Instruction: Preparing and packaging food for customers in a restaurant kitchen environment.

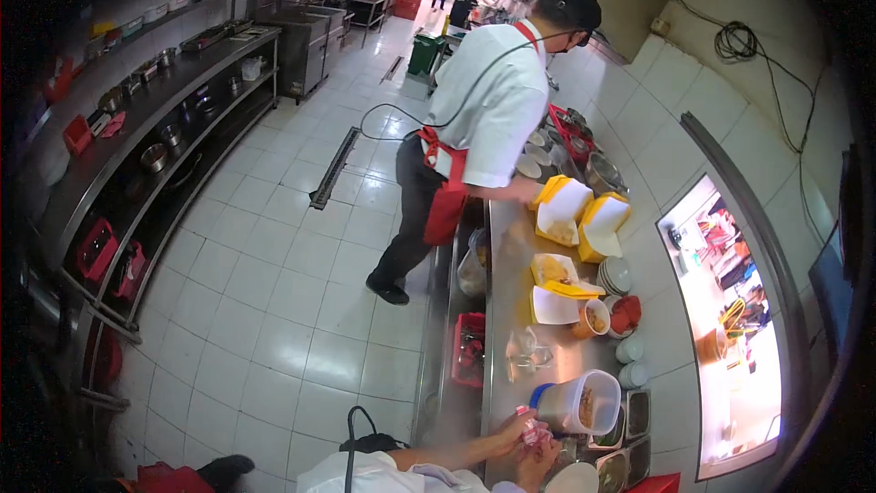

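Both my hands are at the counter's near end. My left hand [512, 433] and my right hand [537, 462] hold small red-and-white printed packets [534, 430] between them; the fingers partly hide how many there are. Just beyond stands a translucent plastic tub [568, 404] with brown food pieces inside, a blue lid or rim piece [543, 395] at its side. A white plate [573, 479] lies beside my right hand. Further along the steel counter [506, 253] are clear plastic pieces [527, 352], an orange cup of fried food [593, 318] and open yellow takeaway boxes [558, 270].
A co-worker in a white shirt [493, 96] reaches towards yellow boxes further up. Steel inset pans [638, 411] and stacked white bowls [633, 375] line the wall side. A red basket [469, 349] sits below. A serving hatch [725, 329] opens at right; steel shelving [198, 82] stands left.
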Available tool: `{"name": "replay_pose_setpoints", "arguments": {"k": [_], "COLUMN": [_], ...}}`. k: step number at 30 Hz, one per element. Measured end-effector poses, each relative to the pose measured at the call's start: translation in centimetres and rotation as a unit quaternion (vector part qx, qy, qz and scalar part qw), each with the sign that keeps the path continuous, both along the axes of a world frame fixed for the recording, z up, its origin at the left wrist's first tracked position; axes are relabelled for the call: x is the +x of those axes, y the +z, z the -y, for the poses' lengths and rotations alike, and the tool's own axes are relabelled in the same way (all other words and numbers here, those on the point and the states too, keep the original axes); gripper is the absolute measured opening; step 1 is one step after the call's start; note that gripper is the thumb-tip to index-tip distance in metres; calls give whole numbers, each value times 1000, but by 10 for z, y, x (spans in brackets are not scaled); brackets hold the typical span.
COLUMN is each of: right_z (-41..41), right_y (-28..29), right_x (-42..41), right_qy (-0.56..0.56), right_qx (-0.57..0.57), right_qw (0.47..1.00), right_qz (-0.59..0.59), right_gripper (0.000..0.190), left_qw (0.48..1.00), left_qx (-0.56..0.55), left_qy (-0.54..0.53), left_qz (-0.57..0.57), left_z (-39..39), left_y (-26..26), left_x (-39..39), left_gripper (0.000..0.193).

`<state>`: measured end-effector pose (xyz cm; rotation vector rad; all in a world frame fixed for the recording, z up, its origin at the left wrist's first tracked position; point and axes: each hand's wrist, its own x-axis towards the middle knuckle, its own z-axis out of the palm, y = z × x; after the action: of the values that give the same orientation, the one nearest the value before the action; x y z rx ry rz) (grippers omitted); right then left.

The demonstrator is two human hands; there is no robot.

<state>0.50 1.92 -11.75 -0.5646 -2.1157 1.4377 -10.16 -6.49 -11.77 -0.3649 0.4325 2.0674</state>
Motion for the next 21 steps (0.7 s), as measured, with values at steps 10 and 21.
{"name": "replay_pose_setpoints", "arguments": {"k": [10, 21], "right_z": [28, 58], "right_y": [81, 79], "right_x": [-30, -27], "right_qy": [93, -9], "right_qx": [410, 294], "right_qw": [906, 955], "right_qz": [51, 32], "right_gripper": [32, 25], "left_qw": [997, 999], "left_qx": [-25, -17], "left_qy": [-52, -7], "left_qz": [-42, 47], "left_z": [9, 31], "left_y": [9, 22], "left_x": [-30, -33], "left_gripper": [40, 32]}}
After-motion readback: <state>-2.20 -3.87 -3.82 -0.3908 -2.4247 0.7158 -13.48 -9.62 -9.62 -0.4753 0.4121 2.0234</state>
